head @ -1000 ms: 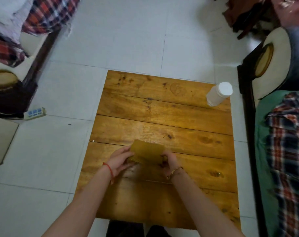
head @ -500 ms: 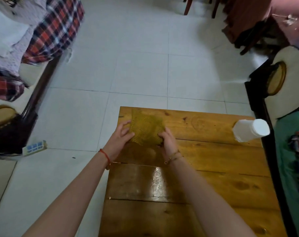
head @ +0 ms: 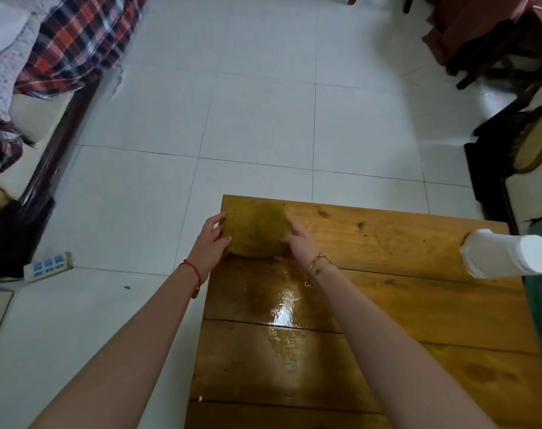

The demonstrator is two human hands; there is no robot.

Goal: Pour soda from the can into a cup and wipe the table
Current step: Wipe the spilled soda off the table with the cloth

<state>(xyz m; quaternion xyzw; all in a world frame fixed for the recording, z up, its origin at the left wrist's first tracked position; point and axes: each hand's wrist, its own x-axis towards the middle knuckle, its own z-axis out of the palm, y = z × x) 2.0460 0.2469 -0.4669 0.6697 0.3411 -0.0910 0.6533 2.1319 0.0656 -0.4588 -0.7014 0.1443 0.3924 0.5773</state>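
worktop (head: 387,305): varnished wood planks, knotty, with a glossy wet sheen
cloth (head: 254,230): yellow-green, textured weave, matt
cup (head: 508,258): white, smooth, matt
floor (head: 257,119): pale glossy tiles

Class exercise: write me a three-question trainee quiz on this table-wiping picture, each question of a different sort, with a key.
1. True or false: the yellow cloth lies at the table's far left corner.
2. Which hands touch the cloth? A) left hand only B) right hand only C) both
3. Fill in: the white cup stands near the table's far ____ corner.

Key: 1 true. 2 C. 3 right.
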